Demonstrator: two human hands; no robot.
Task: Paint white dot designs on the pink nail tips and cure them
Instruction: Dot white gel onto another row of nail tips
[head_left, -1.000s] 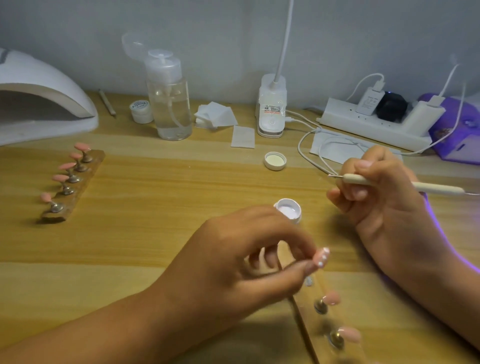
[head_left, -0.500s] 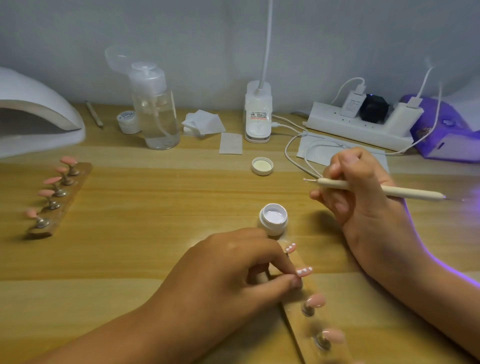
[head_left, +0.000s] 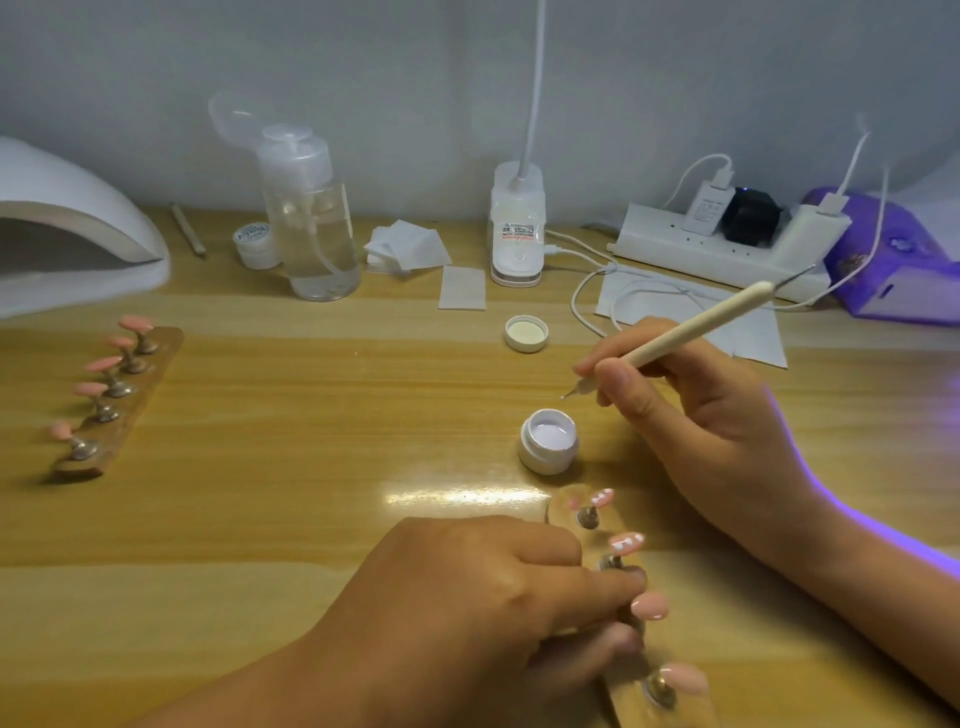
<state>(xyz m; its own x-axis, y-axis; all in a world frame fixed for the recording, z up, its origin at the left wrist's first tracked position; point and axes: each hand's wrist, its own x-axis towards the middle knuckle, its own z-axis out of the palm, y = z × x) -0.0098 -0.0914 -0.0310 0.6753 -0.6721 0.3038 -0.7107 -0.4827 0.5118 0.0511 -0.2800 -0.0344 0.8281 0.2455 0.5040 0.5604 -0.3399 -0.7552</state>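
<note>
The near holder strip lies on the table in front of the person and carries 4 visible pink nail tips on metal stands: the 2 farther tips bear white dots, while the 3rd tip and the 4th tip are plain. The left hand grips this strip, with index finger and thumb curled on either side of the 3rd stand. The right hand holds the dotting pen in a writing grip low on the shaft, its fine point hovering just above the open jar of white gel. Judged from their size, the tips are thin, light, stiff shells that will probably tilt or pop off the stand under sideways force. Wet gel is likely to smear on contact, so take hold at the stand or the strip, never on the painted face. Apply the pen point with light vertical pressure only. A 2nd strip with 5 plain tips lies well apart at the left. A lit purple lamp stands at the right for curing; carry the strip there level.
</note>
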